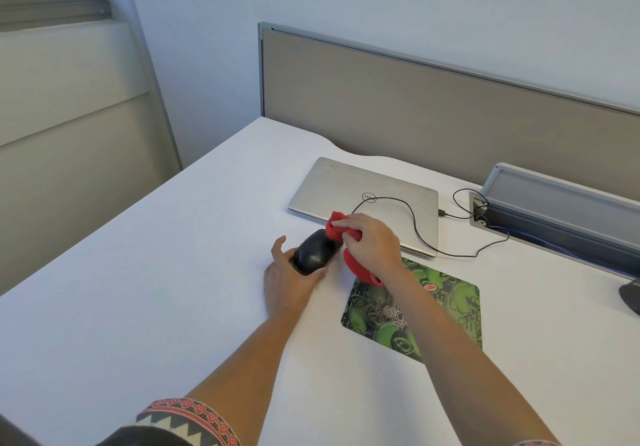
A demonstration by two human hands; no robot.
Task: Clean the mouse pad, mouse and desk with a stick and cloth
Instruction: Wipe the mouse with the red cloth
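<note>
While left hand (289, 281) is gripping mouse (315, 252) off surface (173, 272), right hand (369, 243) is pinching cloth (337, 229); should be wiping seams gently.

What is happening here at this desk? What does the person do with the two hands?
A person is wiping a black mouse. The left hand grips the mouse to the left of the green mouse pad, not on it. The right hand holds a red cloth bunched against the mouse's far end. The pad lies flat on the white desk. Behind it is a closed silver laptop with a black cable across its lid. No stick is in view.
</note>
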